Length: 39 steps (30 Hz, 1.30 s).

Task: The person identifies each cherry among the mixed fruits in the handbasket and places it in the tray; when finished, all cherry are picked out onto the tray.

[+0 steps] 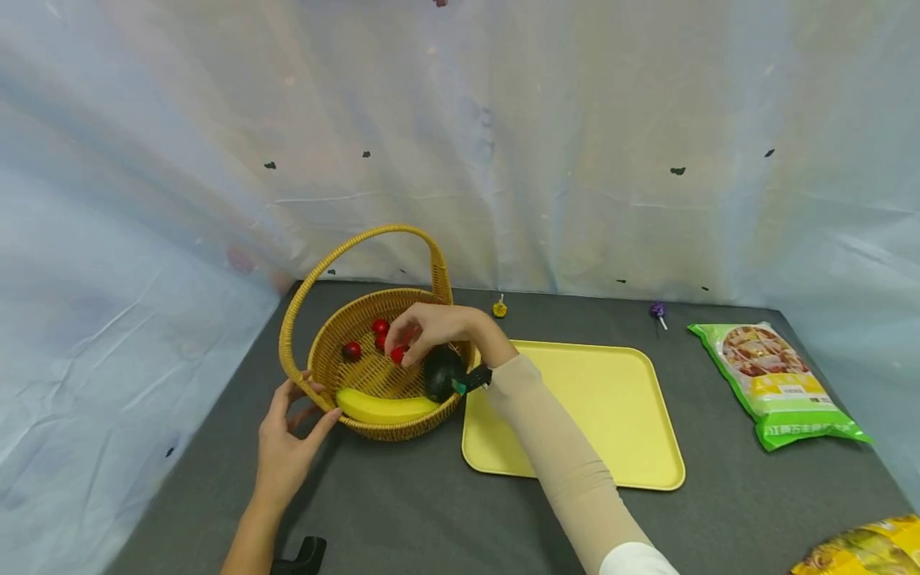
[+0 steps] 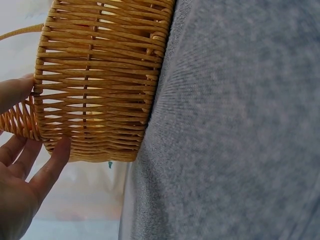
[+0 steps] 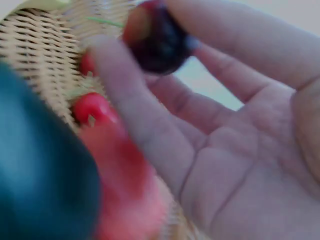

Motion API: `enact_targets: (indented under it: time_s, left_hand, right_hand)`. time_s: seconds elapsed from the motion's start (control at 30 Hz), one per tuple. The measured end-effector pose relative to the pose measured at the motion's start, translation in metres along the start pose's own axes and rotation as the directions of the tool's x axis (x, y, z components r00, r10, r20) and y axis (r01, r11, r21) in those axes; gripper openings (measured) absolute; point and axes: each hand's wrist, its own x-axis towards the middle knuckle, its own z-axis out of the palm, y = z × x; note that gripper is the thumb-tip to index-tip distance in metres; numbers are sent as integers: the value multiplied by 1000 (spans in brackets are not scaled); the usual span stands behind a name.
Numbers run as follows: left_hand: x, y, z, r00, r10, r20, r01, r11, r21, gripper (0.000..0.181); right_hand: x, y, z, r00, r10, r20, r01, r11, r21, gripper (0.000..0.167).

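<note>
The wicker basket [image 1: 402, 433] [image 2: 100, 75] holds a banana [image 1: 388, 409], a dark green avocado-like fruit [image 1: 442, 374] [image 3: 40, 165] and several small red fruits [image 1: 351, 351] [image 3: 95, 107]. My left hand [image 1: 283, 451] [image 2: 25, 185] grips the rim at the handle's base on the near left, thumb and fingers spread around the wicker. Over the inside of the basket, my right hand [image 1: 434, 327] [image 3: 235, 130] pinches a small round fruit [image 1: 398, 354] [image 3: 160, 45], red from above and dark in the right wrist view. A blurred red shape [image 3: 125, 185] lies below the fingers there.
A yellow tray [image 1: 596, 415] lies right of the basket, partly under my right forearm. Behind it are a yellow lollipop [image 1: 499, 309] and a purple one [image 1: 657, 310]. A green packet [image 1: 783, 383] is at the right, a yellow packet [image 1: 866, 549] at the near right corner.
</note>
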Motion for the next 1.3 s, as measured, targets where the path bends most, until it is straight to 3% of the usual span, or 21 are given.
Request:
enact_targets:
  time_s: [0.1,0.23,0.33,0.43,0.57,0.67,0.77,0.9,1.3]
  left_hand:
    - [0,-1,1,1000,17,1,-17,1000,-7,68]
    - [0,-3,1,999,34,-2,-34,999,-9,69]
    - [0,-3,1,1000,25,-9,-25,1000,-16,68]
    - [0,-3,1,1000,4,-13,-4,1000,-13,68]
    - [0,-2,1,1000,-10,-14,9,1000,-8,68]
    - [1,-2,2,1000,-13,-15,13,1000,-8,68]
    - [2,-2,2,1000,-15,-15,15,1000,-4,68]
    - [2,-2,2,1000,-16,-14,15,1000,-3,68]
    - [2,-1,2,1000,-18,-17,18,1000,5,68]
  right_hand:
    - [-32,3,-11,992,-36,-118,35,999,-9,30]
    - [-82,16,-21,958,-31,-286,42,999,31,35]
    - [-114,30,-22,918,-14,-395,33,999,41,36]
    - [-137,48,-17,862,-23,-506,0,999,-47,36]
    - [-155,72,-6,793,-10,-610,-74,991,-113,36]
    - [-163,84,2,765,29,-643,-115,989,-92,34]
    - [-165,93,8,761,50,-647,-133,988,-81,34]
    - [-163,101,14,770,54,-635,-162,980,-113,33]
    - [-162,107,22,767,81,-636,-211,969,-131,30]
